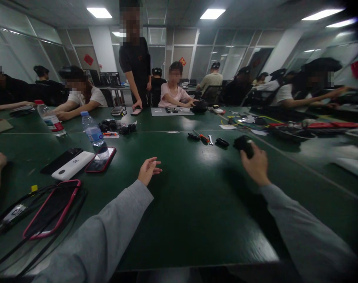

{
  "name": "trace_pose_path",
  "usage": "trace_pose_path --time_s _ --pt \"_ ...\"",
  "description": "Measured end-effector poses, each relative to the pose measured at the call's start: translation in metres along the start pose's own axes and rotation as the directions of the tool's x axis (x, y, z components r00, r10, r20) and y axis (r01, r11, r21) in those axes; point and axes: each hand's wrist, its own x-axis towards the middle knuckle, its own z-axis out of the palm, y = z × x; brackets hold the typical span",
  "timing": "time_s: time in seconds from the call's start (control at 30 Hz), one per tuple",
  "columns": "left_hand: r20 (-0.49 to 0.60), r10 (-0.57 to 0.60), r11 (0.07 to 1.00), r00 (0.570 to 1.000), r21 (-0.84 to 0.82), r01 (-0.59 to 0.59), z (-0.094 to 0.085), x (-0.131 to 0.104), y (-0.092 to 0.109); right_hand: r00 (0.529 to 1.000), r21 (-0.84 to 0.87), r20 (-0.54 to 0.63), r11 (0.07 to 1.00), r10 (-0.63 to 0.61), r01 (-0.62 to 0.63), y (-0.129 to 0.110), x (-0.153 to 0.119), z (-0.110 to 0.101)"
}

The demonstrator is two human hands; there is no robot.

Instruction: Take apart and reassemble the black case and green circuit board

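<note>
Head view, green table (196, 220), glass-walled office, left hand (148, 169) open and empty, right hand (257, 165) gripping black object (243, 144)

The small black object (244, 145) you grip is dark, rounded and blocky. It sits low on the green table, out to your right and just beside the black tools. Your fingers hide its near side.
</note>
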Motion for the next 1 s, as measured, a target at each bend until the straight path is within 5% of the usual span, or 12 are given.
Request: trace_pose_path --time_s 0.1,0.23,0.33,0.43,0.57,0.7,0.87,1.0 --pt "0.061 -0.097 0.99 0.993 -0.095 0.103 0.014 -0.012 0.004 0.968 0.167 0.114 0.965 -0.224 0.204 -0.1 -0.061 0.023" --pt "0.033 -0.144 0.974 0.989 -0.173 0.147 0.023 -0.02 0.007 0.83 0.323 0.217 0.84 -0.513 0.435 -0.193 -0.138 0.028" --pt "-0.076 -0.147 0.965 0.986 -0.229 0.126 0.022 -0.019 0.007 0.709 0.366 0.258 0.746 -0.656 0.557 -0.223 -0.171 0.021" --pt "-0.114 -0.14 0.957 0.984 -0.27 0.105 0.017 -0.015 0.004 0.68 0.44 0.266 0.714 -0.683 0.545 -0.227 -0.178 0.017" --pt "-0.082 -0.163 0.93 0.983 -0.346 0.125 0.012 -0.011 0.004 0.715 0.633 0.285 0.685 -0.639 0.361 -0.217 -0.172 0.017" --pt "-0.079 -0.194 0.922 0.978 -0.354 0.155 0.01 -0.009 0.006 0.741 0.777 0.448 0.628 -0.5 -0.046 -0.212 -0.172 0.024" --pt "-0.037 -0.117 0.921 0.992 -0.379 0.094 0.01 -0.009 0.004 0.611 0.728 0.685 0.412 -0.398 -0.548 -0.215 -0.171 0.029" --pt "0.01 -0.045 0.914 0.999 -0.402 0.045 0.013 -0.01 0.002 0.532 0.67 0.737 0.341 -0.417 -0.66 -0.215 -0.166 0.024"
